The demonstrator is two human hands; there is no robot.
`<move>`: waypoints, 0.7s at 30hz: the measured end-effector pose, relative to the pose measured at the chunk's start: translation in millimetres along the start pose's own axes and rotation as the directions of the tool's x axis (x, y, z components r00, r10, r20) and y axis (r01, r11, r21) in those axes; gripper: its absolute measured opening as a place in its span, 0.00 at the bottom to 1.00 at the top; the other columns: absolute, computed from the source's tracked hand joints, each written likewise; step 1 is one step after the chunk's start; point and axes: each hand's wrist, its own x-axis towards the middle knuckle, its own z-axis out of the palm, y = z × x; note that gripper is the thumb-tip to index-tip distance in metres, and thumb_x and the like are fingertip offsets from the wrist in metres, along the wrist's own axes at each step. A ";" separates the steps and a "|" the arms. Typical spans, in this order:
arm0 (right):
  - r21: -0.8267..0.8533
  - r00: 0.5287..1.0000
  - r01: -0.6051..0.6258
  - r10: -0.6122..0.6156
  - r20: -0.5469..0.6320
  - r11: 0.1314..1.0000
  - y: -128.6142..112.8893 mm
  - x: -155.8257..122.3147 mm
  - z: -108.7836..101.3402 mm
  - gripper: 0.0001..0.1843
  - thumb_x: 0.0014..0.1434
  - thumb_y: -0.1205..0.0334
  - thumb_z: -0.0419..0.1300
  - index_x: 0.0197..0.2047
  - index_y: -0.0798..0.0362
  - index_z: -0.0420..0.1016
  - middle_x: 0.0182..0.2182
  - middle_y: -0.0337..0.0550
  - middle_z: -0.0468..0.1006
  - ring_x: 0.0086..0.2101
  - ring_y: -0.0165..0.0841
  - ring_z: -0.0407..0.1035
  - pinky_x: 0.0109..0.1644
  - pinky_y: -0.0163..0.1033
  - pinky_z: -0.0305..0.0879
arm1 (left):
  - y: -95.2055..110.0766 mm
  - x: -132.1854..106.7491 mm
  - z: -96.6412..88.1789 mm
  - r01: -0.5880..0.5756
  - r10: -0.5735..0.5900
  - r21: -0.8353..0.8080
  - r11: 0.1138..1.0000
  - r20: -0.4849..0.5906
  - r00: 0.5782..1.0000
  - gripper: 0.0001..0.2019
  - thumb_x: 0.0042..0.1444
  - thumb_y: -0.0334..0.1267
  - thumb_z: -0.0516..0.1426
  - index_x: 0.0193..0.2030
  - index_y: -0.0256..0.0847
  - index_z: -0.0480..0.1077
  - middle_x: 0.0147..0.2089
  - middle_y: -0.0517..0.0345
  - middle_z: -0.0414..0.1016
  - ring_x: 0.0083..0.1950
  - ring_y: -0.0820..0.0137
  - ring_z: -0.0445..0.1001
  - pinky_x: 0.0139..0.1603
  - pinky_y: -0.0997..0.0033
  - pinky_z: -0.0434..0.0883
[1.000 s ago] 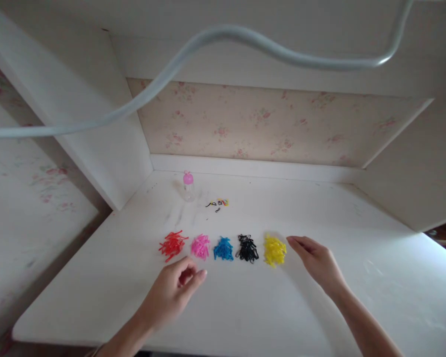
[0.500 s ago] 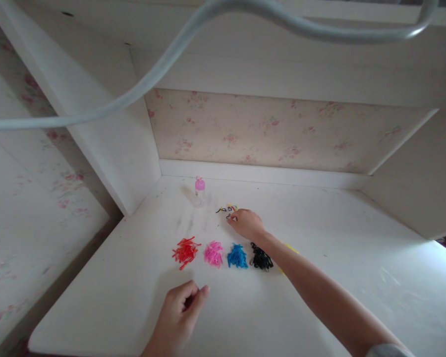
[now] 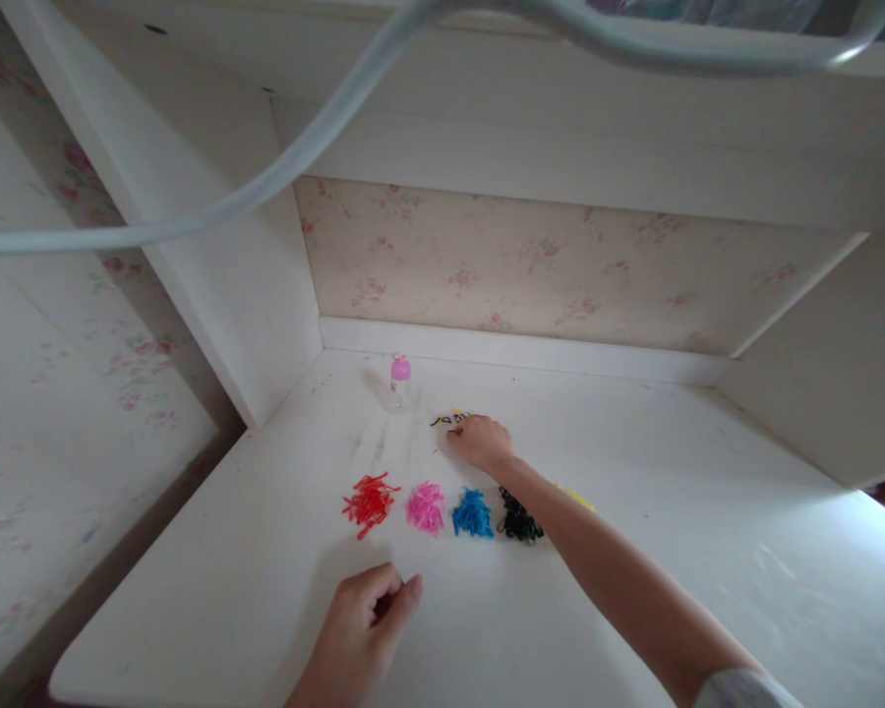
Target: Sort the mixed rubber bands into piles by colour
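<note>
My right hand [image 3: 481,442] reaches out over the table with its fingertips pinched on a small black rubber band [image 3: 454,431]. Just beyond those fingers lies a small mixed group of loose rubber bands [image 3: 445,420], black and yellow ones among them, partly hidden by the hand. Nearer to me, sorted piles form a row: red bands [image 3: 370,503], pink bands [image 3: 426,507], blue bands [image 3: 473,513] and black bands [image 3: 519,517]. Yellow bands [image 3: 578,498] show partly behind my right forearm. My left hand [image 3: 369,619] rests loosely curled in front of the row, with nothing visible in it.
A small clear bottle with a pink cap [image 3: 400,382] stands behind the piles on the white table [image 3: 251,560]. White side panels and a floral back wall [image 3: 531,265] enclose the table. A pale cable or tube [image 3: 324,118] crosses high in front.
My right fingertips have closed over the small black band, which lay just beside them. My left hand has hardly moved; the view has shifted slightly.
</note>
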 end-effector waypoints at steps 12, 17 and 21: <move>0.011 0.999 -0.019 0.020 -0.046 1.000 -2.6 4.7 2.0 0.19 0.58 0.60 0.47 0.45 0.54 0.76 0.44 0.53 0.76 0.43 0.43 0.70 0.43 0.43 0.64 | -3.5 2.6 1.8 0.002 -0.002 0.023 1.000 0.019 1.000 0.21 0.59 0.50 0.48 0.20 0.41 0.51 0.20 0.67 0.49 0.23 0.76 0.52 0.24 0.76 0.51; 0.016 0.998 0.004 -0.003 -0.058 1.000 5.8 6.6 2.6 0.19 0.59 0.61 0.46 0.47 0.49 0.74 0.47 0.48 0.74 0.44 0.40 0.70 0.44 0.42 0.64 | -2.6 1.6 2.0 0.006 -0.007 0.021 1.000 0.021 1.000 0.21 0.59 0.50 0.48 0.20 0.41 0.51 0.20 0.67 0.49 0.23 0.76 0.52 0.24 0.76 0.51; 0.025 0.998 0.035 -0.034 -0.050 0.999 9.9 8.6 1.9 0.19 0.61 0.61 0.45 0.46 0.46 0.75 0.47 0.44 0.74 0.43 0.38 0.70 0.43 0.40 0.63 | 1.4 0.8 0.4 -0.003 0.002 0.024 1.000 0.024 1.000 0.21 0.59 0.50 0.48 0.20 0.41 0.50 0.20 0.67 0.49 0.23 0.76 0.51 0.24 0.76 0.51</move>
